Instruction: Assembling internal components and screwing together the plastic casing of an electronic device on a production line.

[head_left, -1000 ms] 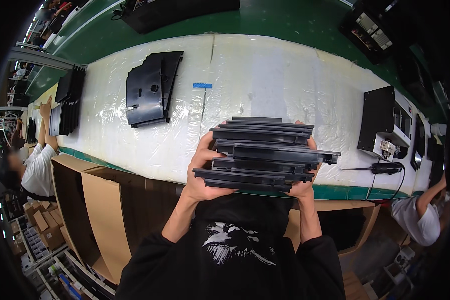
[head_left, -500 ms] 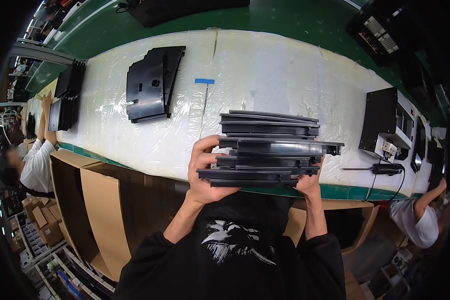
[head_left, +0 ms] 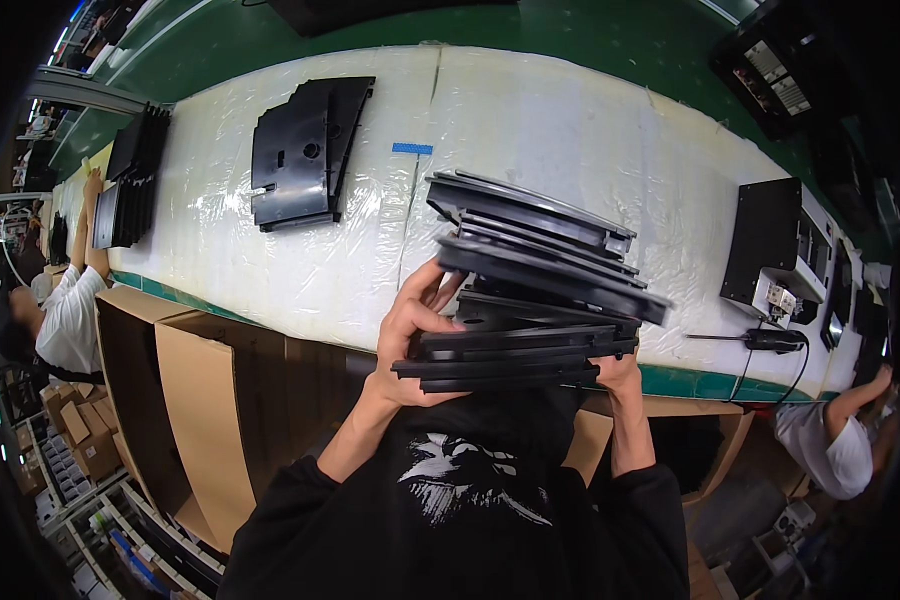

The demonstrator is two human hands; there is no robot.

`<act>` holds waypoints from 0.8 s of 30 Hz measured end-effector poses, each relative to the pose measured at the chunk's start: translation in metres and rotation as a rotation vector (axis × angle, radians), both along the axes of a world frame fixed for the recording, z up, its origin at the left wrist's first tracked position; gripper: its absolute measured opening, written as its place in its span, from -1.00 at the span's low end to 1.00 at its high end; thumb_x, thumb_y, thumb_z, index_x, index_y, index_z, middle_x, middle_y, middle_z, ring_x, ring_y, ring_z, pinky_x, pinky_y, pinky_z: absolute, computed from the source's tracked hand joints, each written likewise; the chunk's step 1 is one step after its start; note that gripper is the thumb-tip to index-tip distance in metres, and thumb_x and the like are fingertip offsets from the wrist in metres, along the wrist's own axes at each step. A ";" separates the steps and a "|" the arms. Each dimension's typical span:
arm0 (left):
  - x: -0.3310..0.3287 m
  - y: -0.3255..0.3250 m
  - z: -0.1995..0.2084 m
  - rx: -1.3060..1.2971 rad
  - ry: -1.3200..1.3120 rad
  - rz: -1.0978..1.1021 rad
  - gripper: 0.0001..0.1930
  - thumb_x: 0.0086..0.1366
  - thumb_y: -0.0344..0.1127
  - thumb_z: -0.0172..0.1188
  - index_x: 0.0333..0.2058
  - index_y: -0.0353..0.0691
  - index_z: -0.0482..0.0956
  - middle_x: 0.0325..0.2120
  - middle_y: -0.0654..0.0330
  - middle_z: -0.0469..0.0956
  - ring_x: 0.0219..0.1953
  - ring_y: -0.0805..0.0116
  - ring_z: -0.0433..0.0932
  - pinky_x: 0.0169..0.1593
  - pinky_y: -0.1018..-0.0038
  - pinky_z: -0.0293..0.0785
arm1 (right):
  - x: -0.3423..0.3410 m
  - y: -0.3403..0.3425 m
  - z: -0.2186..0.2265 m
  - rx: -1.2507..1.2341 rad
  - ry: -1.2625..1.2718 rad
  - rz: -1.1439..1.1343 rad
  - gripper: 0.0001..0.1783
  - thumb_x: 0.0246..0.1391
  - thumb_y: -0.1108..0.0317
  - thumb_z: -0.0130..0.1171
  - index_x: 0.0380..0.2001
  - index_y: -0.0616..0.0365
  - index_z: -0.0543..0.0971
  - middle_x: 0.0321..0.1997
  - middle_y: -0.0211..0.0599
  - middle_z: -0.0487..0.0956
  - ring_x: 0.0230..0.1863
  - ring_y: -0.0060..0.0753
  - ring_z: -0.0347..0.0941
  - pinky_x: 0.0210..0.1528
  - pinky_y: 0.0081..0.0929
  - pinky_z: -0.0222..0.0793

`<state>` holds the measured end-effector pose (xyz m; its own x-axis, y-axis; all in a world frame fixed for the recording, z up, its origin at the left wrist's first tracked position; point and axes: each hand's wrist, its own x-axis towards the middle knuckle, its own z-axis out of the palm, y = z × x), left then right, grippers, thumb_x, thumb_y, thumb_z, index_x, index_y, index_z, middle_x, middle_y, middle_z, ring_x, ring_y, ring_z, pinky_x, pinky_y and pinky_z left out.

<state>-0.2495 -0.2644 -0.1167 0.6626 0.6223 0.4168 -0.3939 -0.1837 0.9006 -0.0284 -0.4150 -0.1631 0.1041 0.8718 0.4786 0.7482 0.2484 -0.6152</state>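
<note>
Between my two hands, over the table's near edge, is a stack of black plastic panels (head_left: 530,345) seen edge-on. My left hand (head_left: 405,335) is wrapped round its left end, with the fingers in the gap between the upper and lower panels. The upper panels (head_left: 540,220) slant away from the lower ones, their left ends raised. My right hand (head_left: 618,372) grips the lower right end; most of its fingers are hidden by the panels. Another flat black panel (head_left: 300,155), with a round hole, lies on the table to the far left of the stack.
The white, film-covered table (head_left: 530,110) carries a row of black panels (head_left: 130,190) at the left. A black-and-metal device (head_left: 780,245) and a corded screwdriver (head_left: 760,339) lie right. Cardboard boxes (head_left: 205,410) stand below the near edge. Other people work at both sides.
The upper panels have tilted and swung away from the lower ones, opening a gap at the left end. My left fingers have shifted up into it. My right hand keeps its hold.
</note>
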 end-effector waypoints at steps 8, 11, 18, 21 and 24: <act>0.004 -0.006 -0.003 0.027 0.025 -0.027 -0.51 -0.11 -0.30 0.42 -0.21 -0.22 0.38 0.21 -0.19 0.03 0.30 -0.11 -0.01 0.26 0.05 0.06 | -0.008 0.011 0.004 -0.063 0.501 -0.030 0.11 -0.34 0.26 0.32 0.30 0.20 -0.02 0.34 0.07 0.04 0.37 0.00 -0.08 0.33 -0.19 -0.10; 0.007 -0.010 0.001 0.006 0.014 0.115 -0.27 -0.11 -0.19 0.43 0.00 -0.19 0.21 0.14 -0.15 0.13 0.26 -0.14 0.04 0.27 0.09 -0.03 | -0.009 0.023 0.012 -0.077 0.619 -0.012 0.09 -0.29 0.21 0.36 0.30 0.14 -0.01 0.33 0.01 0.07 0.34 -0.06 0.00 0.32 -0.21 -0.07; -0.014 0.023 -0.004 0.059 0.140 -0.012 0.07 -0.19 0.17 0.39 0.22 -0.16 0.00 0.22 -0.12 -0.06 0.31 -0.05 -0.07 0.28 0.09 -0.08 | -0.002 0.038 0.027 -0.039 0.396 0.018 -0.10 -0.21 0.21 0.34 0.22 0.11 0.15 0.22 -0.09 0.26 0.24 -0.08 0.15 0.27 -0.25 0.03; -0.014 0.036 -0.009 0.054 0.209 -0.008 0.22 -0.22 0.21 0.40 0.29 -0.17 -0.15 0.31 -0.10 -0.26 0.36 0.03 -0.20 0.32 0.15 -0.15 | -0.006 0.035 0.023 -0.071 0.503 0.010 -0.06 -0.22 0.23 0.35 0.23 0.11 0.10 0.23 -0.09 0.24 0.24 -0.11 0.15 0.27 -0.27 0.03; 0.003 0.025 -0.009 -0.179 0.257 -0.093 0.29 -0.22 0.23 0.39 0.31 -0.20 -0.28 0.32 -0.10 -0.36 0.37 0.07 -0.30 0.34 0.20 -0.28 | -0.007 0.034 0.018 -0.117 0.658 0.019 0.00 -0.22 0.25 0.37 0.26 0.11 0.03 0.25 -0.10 0.21 0.24 -0.16 0.14 0.27 -0.29 0.03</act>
<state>-0.2461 -0.2389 -0.1254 0.7891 0.6028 0.1180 -0.1571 0.0123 0.9875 -0.0352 -0.3814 -0.1447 0.3258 0.9187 0.2234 0.2041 0.1623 -0.9654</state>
